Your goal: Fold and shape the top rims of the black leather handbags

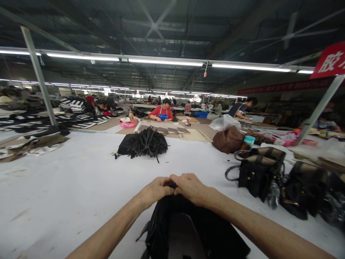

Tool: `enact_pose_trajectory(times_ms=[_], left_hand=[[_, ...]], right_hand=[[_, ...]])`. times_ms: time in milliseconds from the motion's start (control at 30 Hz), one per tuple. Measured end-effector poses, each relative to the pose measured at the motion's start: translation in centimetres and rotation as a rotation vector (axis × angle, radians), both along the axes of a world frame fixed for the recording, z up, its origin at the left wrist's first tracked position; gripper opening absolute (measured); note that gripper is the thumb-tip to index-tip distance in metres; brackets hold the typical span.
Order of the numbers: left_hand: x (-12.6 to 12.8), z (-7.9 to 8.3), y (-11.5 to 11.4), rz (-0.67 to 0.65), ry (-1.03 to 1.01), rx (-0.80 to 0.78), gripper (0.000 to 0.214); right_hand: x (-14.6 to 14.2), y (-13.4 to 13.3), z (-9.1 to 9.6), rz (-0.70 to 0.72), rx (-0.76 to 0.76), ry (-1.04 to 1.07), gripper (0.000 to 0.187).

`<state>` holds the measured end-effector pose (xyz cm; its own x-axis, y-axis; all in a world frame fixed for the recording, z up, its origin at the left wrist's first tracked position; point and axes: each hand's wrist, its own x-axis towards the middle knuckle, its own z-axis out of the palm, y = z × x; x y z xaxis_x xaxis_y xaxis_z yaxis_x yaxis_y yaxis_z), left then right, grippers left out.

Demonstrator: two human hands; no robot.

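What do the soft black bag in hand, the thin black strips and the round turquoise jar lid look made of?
Soft black bag: probably fabric, matt; its surface shows little shine. Thin black strips: cloth or imitation leather, dull; they bend and curl loosely. Round turquoise jar lid: likely plastic, smooth; its colour is even.

A black bag (223, 230), soft and dark-surfaced, stands at the near middle of the white bench (88, 205), its near part cut off from view. Its far upper edge is pinched together between the left hand (155, 190) and the right hand (190, 187). A smooth grey patch shows in its middle; the right side spreads out to a corner, and a loose strip juts left.
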<state>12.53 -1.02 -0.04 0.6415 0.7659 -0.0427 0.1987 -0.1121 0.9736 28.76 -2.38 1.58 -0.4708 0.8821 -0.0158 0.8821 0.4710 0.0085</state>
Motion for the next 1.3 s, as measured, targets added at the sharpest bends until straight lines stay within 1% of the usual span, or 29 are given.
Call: enact_pose_trajectory(times_ms=[67, 167, 233, 300, 367, 433, 467, 533, 600, 667, 733, 800, 867, 967, 1000, 1067, 1133, 1200, 1300], left_hand=[[-0.8, 0.9, -0.9, 0.02, -0.048, -0.069, 0.034], [-2.0, 1.6, -2.7, 0.116, 0.007, -0.126, 0.054], [-2.3, 1.3, -3.9, 0.144, 0.09, -0.11, 0.068], [-2.1, 0.5, -4.5, 0.17, 0.175, -0.053, 0.074], [-1.8, -0.2, -4.3, 0.21, 0.236, 0.024, 0.064], [-1.5, -0.6, -3.4, 0.198, 0.253, 0.078, 0.045], [-1.5, -0.6, -2.8, 0.166, 0.244, 0.096, 0.037], [-1.7, -0.5, -1.5, 0.063, 0.214, 0.09, 0.03], [-2.1, -0.3, -0.3, -0.046, 0.188, 0.061, 0.027], [-2.3, -0.5, 0.6, -0.118, 0.166, 0.042, 0.023], [-2.3, -0.9, 1.1, -0.145, 0.128, 0.03, 0.021], [-2.2, -1.2, 1.4, -0.141, 0.096, 0.016, 0.018], [-2.1, -1.3, 1.5, -0.132, 0.091, -0.005, 0.018], [-2.1, -0.9, 1.4, -0.146, 0.118, -0.028, 0.025], [-2.0, -0.7, 1.3, -0.147, 0.12, -0.013, 0.027], [-1.9, -0.3, 1.0, -0.13, 0.116, 0.067, 0.029], [-1.7, -0.1, 1.0, -0.102, 0.117, 0.156, 0.034], [-1.5, -0.2, 1.0, -0.085, 0.145, 0.195, 0.04], [-1.2, -0.5, 1.3, -0.058, 0.194, 0.198, 0.042]], right_hand=[[0.3, 0.1, 0.1, -0.07, -0.04, -0.008, 0.022], [1.3, -0.1, 0.2, -0.171, -0.053, 0.0, 0.017], [1.9, -0.4, 0.5, -0.226, -0.047, 0.004, 0.016], [2.5, -0.7, 1.1, -0.274, -0.053, 0.011, 0.014], [3.0, -1.1, 2.0, -0.3, -0.065, 0.022, 0.013], [3.5, -1.8, 2.9, -0.302, -0.088, 0.031, 0.01], [3.7, -2.3, 3.2, -0.294, -0.105, 0.049, 0.008], [4.3, -3.3, 3.4, -0.268, -0.151, 0.114, 0.004], [4.8, -4.1, 3.0, -0.255, -0.189, 0.192, 0.003], [5.2, -4.5, 2.3, -0.266, -0.192, 0.242, 0.004], [5.4, -4.5, 1.5, -0.291, -0.175, 0.271, 0.004], [5.5, -4.2, 1.1, -0.304, -0.182, 0.299, 0.004], [5.5, -3.9, 0.8, -0.315, -0.225, 0.335, 0.011], [5.6, -3.7, 0.7, -0.328, -0.308, 0.438, 0.019], [5.6, -3.7, 0.7, -0.311, -0.324, 0.49, 0.019], [5.6, -3.7, 0.6, -0.234, -0.328, 0.606, 0.016], [5.4, -3.5, 0.4, -0.188, -0.321, 0.687, 0.02], [5.3, -3.2, 0.1, -0.236, -0.317, 0.715, 0.028], [5.2, -2.7, -0.5, -0.338, -0.329, 0.745, 0.033]])
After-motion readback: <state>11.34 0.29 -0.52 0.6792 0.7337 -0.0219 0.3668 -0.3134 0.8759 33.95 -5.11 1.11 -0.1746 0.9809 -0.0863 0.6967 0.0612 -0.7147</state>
